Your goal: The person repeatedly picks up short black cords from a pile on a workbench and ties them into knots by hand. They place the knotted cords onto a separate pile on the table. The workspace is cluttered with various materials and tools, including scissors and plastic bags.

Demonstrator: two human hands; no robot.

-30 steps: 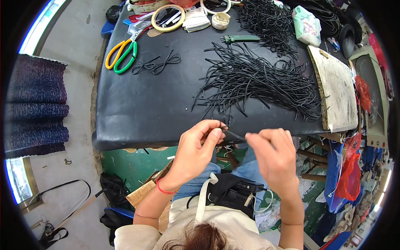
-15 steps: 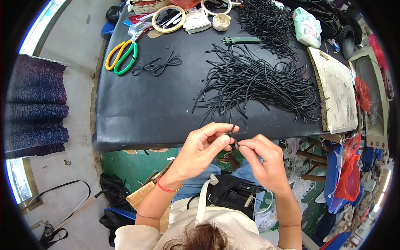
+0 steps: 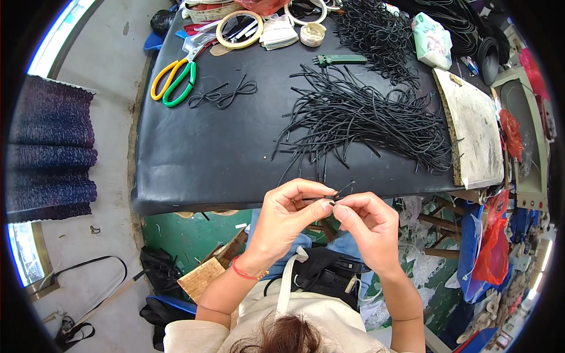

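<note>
Over the table's near edge, my left hand [image 3: 296, 206] pinches a thin black cord [image 3: 346, 189] between thumb and fingers. My right hand [image 3: 369, 222] meets it from the other side, thumb and forefinger closed on the same cord. A small end of the cord sticks up past the fingertips; the rest between the fingers is mostly hidden. Just beyond my hands lies a big bundle of cut black cords [image 3: 365, 117]. Farther left on the table rest two tied black cord loops [image 3: 226, 94], beside scissors [image 3: 175, 79] with one yellow and one green handle.
The black-topped table [image 3: 200, 159] holds a green-handled tool [image 3: 339, 59], a tape roll [image 3: 239, 29], a small round tub [image 3: 312, 34] and a tangle of black cord [image 3: 379, 38] at the back. A worn pale board [image 3: 471, 129] stands at the right. A wooden stool [image 3: 203, 279] is below.
Both hands have come closer together and turned slightly. The wide cord loop that stood above my fingers has shrunk to a small end.
</note>
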